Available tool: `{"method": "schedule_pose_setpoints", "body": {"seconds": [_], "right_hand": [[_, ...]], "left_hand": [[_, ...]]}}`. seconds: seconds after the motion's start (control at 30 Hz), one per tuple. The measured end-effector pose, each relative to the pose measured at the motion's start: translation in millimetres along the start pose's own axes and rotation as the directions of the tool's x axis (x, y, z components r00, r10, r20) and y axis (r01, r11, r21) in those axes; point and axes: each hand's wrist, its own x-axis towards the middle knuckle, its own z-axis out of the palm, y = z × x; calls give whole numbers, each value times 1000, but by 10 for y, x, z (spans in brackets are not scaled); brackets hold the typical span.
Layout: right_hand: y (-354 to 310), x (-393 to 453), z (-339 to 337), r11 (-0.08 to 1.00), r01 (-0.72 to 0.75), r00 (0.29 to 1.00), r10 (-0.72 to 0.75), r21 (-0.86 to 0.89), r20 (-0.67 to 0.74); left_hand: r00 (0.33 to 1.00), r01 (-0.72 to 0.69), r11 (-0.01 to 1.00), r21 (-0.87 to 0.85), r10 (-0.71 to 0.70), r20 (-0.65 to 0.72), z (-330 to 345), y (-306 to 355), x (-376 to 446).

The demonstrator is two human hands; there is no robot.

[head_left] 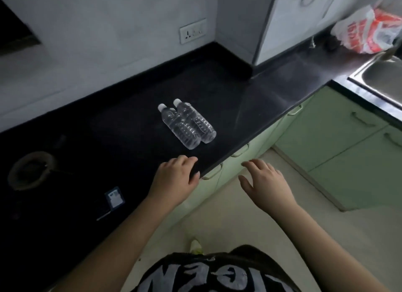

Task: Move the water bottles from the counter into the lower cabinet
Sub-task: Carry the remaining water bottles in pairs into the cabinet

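Fingers (191,161) empty, two water bottles (187,123) on counter (130,109)

Bystanders around a dark kitchen corner

A white wall socket plate (192,33) sat on the grey wall; a crumpled red-and-white plastic bag (367,34) lay by the far wall, just beyond a stainless steel sink (379,74). A black gas burner ring (32,170) and a small white-labelled sticker (114,197) showed at left.
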Motion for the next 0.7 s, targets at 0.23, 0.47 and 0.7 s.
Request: {"method": "schedule_pose_setpoints", "body": {"seconds": [0.23,0.47,0.7], "right_hand": [[-90,1169,79,981,195,979,-196,14,65],[-197,2253,262,924,378,915,-382,54,132],[-208,2754,513,904,413,855,-428,116,293]], "left_hand": [[984,178,984,-28,-179,-26,108,-286,593],[910,402,914,-50,-405,-88,375,-343,1277],[771,630,774,-67,-633,-69,633,-336,1796]]}}
